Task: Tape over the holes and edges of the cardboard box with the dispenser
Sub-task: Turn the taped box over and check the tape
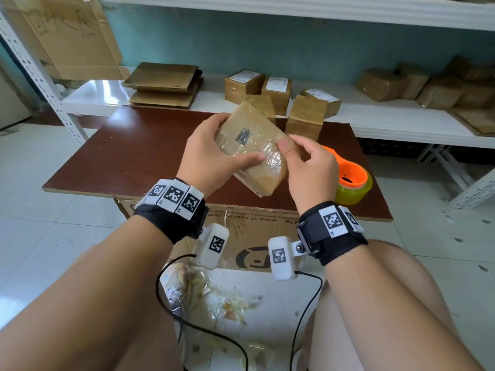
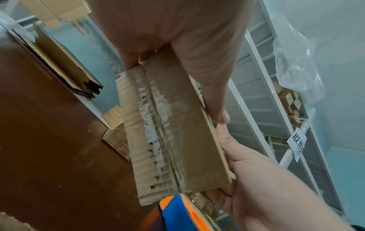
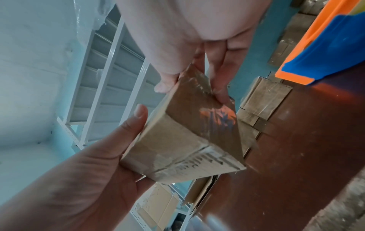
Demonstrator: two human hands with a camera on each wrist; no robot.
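A small cardboard box (image 1: 254,156), wrapped in shiny clear tape, is held in the air over the brown table. Its top face has a dark hole (image 1: 243,136). My left hand (image 1: 211,156) grips its left side, thumb lying across the top. My right hand (image 1: 308,164) pinches the right edge, thumb on top and fingers underneath. From below, the box (image 2: 173,132) shows a taped seam, with the left hand (image 2: 197,62) and right hand (image 2: 256,179) on it. The orange dispenser (image 1: 351,180) with its yellowish tape roll lies on the table to the right, untouched.
The brown table board (image 1: 134,156) lies low in front of me. Several taped boxes (image 1: 270,89) and flattened cardboard (image 1: 163,84) sit on the white shelf behind. A large printed carton (image 1: 254,236) stands under the near edge. Tape scraps (image 1: 230,303) litter the floor.
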